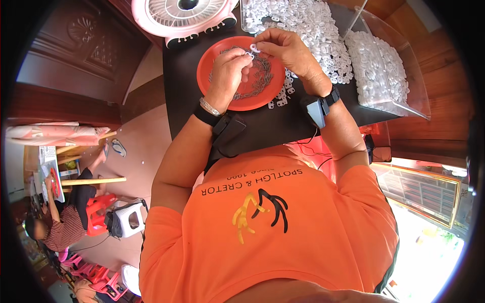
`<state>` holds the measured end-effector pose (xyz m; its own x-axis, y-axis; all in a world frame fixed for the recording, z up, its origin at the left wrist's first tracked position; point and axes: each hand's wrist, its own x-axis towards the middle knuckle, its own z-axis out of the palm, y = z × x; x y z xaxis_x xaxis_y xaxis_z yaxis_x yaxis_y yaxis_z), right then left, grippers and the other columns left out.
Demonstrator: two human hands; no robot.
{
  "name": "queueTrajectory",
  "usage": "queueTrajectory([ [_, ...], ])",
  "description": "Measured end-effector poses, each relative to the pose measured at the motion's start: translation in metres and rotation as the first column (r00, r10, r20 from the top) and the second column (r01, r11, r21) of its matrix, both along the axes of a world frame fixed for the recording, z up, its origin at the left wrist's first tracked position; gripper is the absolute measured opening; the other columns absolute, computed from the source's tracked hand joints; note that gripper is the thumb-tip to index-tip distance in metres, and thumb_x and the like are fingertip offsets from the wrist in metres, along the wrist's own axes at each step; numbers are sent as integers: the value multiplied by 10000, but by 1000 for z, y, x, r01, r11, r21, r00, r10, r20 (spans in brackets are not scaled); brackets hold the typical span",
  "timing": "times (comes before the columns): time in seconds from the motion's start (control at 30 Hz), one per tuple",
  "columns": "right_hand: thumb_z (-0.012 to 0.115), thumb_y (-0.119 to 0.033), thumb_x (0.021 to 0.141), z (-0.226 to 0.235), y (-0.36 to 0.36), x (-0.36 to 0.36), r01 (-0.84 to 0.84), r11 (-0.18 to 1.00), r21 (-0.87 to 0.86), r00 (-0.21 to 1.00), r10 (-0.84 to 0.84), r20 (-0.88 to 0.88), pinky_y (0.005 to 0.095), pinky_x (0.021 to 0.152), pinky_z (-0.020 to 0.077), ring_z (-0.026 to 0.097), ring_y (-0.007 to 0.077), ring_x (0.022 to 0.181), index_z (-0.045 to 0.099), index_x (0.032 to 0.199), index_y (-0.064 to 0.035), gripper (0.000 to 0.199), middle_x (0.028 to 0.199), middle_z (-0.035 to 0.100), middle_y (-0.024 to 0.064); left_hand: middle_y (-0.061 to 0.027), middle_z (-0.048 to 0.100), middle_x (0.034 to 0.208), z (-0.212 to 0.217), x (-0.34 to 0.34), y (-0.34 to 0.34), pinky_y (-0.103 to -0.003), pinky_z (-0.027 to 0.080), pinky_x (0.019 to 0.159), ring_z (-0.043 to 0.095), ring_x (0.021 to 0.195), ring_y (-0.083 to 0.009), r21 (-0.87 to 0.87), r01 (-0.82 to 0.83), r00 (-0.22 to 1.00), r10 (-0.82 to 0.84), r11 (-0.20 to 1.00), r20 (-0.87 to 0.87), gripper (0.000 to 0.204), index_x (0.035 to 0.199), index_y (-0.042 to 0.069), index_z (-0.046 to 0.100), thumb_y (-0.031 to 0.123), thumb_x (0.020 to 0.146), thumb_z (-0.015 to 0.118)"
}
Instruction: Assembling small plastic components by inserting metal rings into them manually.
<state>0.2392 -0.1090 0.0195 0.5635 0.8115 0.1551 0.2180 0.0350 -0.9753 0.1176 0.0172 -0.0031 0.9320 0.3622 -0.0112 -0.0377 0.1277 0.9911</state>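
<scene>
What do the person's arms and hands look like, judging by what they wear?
Short orange sleeves end above the elbows. The left hand is ungloved, with a pale bracelet, black band and dark device at its wrist; the right hand, also ungloved, has a black strap and grey-blue device at its wrist.

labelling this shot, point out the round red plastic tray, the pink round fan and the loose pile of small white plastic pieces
Round red plastic tray (201, 73): head view, left rim
Pink round fan (188, 4): head view, dark central hub
Loose pile of small white plastic pieces (324, 35): head view, middle of the pile
</scene>
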Motion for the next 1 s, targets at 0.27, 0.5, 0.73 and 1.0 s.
queueTrajectory([
  [0.27, 607, -133, 854, -1, -1, 4, -29, 999, -27, 996, 26, -85, 201, 685, 457, 552, 64, 714, 633, 968, -16, 165, 806, 614, -1, 12, 509, 639, 3, -2, -2, -195, 342, 495, 468, 537, -70, 25, -1, 1000, 2, 1000, -18, 192, 739, 64, 553, 214, 854, 518],
  [0.5, 613, -141, 851, -3, -3, 7, -45, 998, -53, 984, 35, -177, 190, 677, 452, 558, 58, 718, 631, 992, -36, 177, 814, 613, -12, 13, 508, 634, 3, -2, -1, -197, 345, 498, 471, 539, -70, 52, 22, 1000, -22, 998, 3, 197, 735, 65, 549, 214, 859, 515],
  [0.73, 622, -151, 849, -6, -4, 8, -76, 997, -24, 958, 67, -278, 187, 682, 445, 553, 51, 709, 627, 1002, -43, 187, 814, 609, -21, 11, 509, 623, -2, 1, 1, -199, 349, 497, 472, 534, -71, 21, 43, 999, -44, 999, 30, 196, 735, 63, 550, 211, 860, 517],
  [1.0, 625, -124, 846, -5, -3, 7, -61, 998, -4, 968, 58, -246, 178, 658, 445, 553, 52, 703, 635, 986, -37, 165, 798, 611, -17, 15, 513, 622, -2, 0, 0, -198, 337, 483, 474, 527, -71, 31, 13, 1000, -13, 999, -16, 195, 734, 65, 553, 216, 854, 523],
])
